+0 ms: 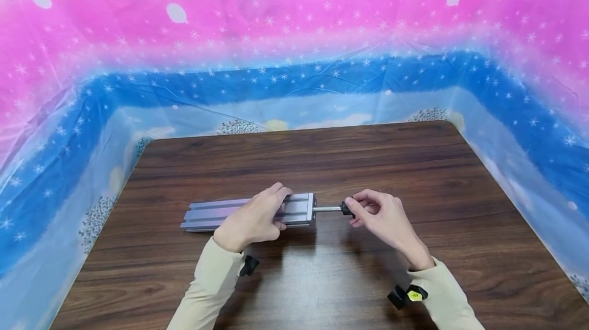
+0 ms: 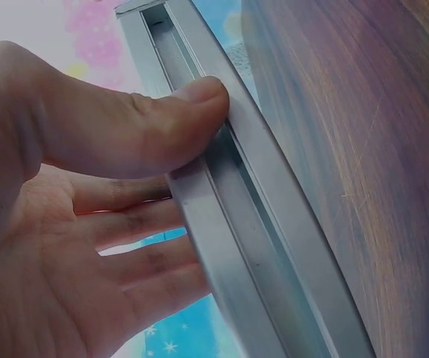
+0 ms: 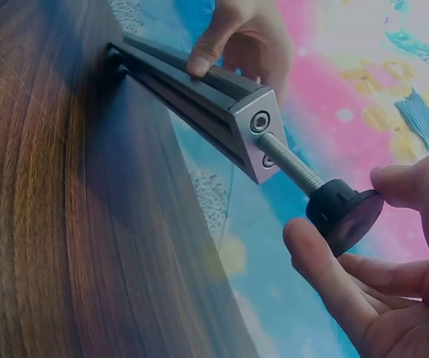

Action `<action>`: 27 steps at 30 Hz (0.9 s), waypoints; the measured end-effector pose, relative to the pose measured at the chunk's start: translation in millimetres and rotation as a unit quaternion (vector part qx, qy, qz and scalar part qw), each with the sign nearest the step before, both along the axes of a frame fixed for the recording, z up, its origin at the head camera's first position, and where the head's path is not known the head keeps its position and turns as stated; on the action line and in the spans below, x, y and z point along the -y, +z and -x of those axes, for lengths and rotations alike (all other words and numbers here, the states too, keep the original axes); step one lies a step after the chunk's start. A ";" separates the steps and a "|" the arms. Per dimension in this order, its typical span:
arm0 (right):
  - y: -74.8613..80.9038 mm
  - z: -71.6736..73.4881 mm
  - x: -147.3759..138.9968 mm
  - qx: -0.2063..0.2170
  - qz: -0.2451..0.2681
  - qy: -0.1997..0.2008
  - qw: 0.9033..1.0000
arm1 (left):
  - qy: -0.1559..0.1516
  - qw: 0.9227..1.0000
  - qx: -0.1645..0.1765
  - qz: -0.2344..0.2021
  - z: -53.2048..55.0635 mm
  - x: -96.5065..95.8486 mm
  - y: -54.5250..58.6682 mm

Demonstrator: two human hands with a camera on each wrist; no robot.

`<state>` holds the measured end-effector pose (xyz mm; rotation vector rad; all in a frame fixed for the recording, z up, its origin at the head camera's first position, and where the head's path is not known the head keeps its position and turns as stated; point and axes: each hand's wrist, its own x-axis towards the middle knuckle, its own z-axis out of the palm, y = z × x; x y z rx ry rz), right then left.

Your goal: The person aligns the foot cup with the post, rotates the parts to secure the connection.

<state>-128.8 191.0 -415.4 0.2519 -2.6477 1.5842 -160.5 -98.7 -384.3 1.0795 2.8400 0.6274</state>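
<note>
A silver aluminium extrusion profile (image 1: 213,211) with long slots lies lengthwise at the middle of the table. My left hand (image 1: 255,217) grips it from above, its thumb (image 2: 188,123) along the slotted near side and the fingers over the far side. An end plate (image 3: 245,142) with two bolts, one partly hidden by the rod, caps the right end. From this plate a threaded rod (image 3: 292,165) sticks out, carrying a black levelling foot (image 3: 342,218). My right hand (image 1: 384,217) pinches that foot at its rim between thumb and fingers.
Dark wood-grain table (image 1: 303,161) with rounded far corners lies under the work. Behind and beside it hangs a pink and blue patterned cloth (image 1: 294,79). Black camera mounts (image 1: 399,297) sit at both wrists.
</note>
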 end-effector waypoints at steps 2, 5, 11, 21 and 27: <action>-1.4 -0.2 0.2 -0.006 0.012 0.001 1.000 | 0.000 1.000 0.000 0.000 -0.1 0.1 0.3; -2.5 -0.5 0.3 -0.017 0.020 0.002 1.000 | 0.000 1.000 -0.002 0.000 -0.2 0.4 -0.2; 0.5 -0.9 2.0 -0.011 0.002 -0.003 1.000 | 0.002 1.000 0.004 0.005 -0.1 0.9 -1.1; 7.0 3.6 6.2 0.062 -0.020 -0.030 0.997 | -0.004 1.000 0.005 0.007 -0.4 -1.2 -2.7; 7.3 3.8 5.3 0.093 -0.031 -0.035 0.995 | -0.007 1.000 -0.003 0.009 -0.5 -1.6 -2.8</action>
